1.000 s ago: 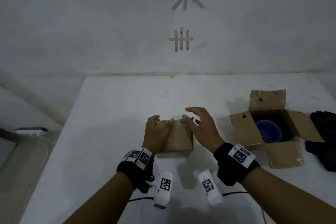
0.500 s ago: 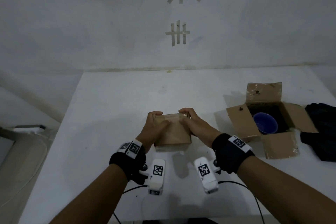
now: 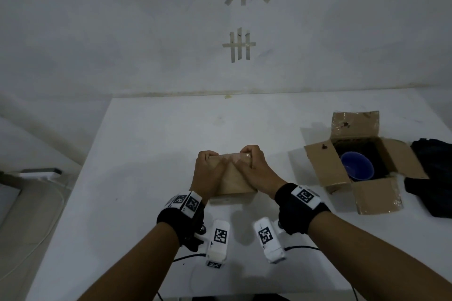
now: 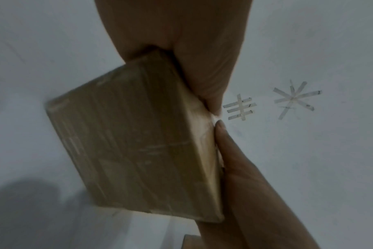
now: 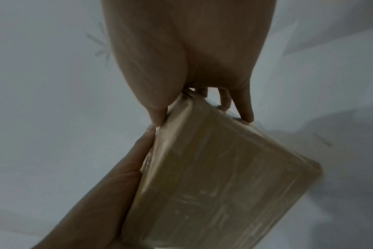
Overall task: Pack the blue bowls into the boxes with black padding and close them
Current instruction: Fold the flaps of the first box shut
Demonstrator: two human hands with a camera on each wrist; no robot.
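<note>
wrists: black bands (image 3: 302, 212)
tags: white blocks with black square codes (image 3: 304, 196)
cameras: white housings (image 3: 218, 239), coded, below the wrists
cables: black (image 3: 188, 257)

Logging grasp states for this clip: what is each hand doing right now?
Left hand: fingers curled over the closed cardboard box, gripping it.
Right hand: gripping the same box.

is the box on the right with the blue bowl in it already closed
No, the open box has all four flaps folded outward, and the blue bowl shows inside against the black padding.
</note>
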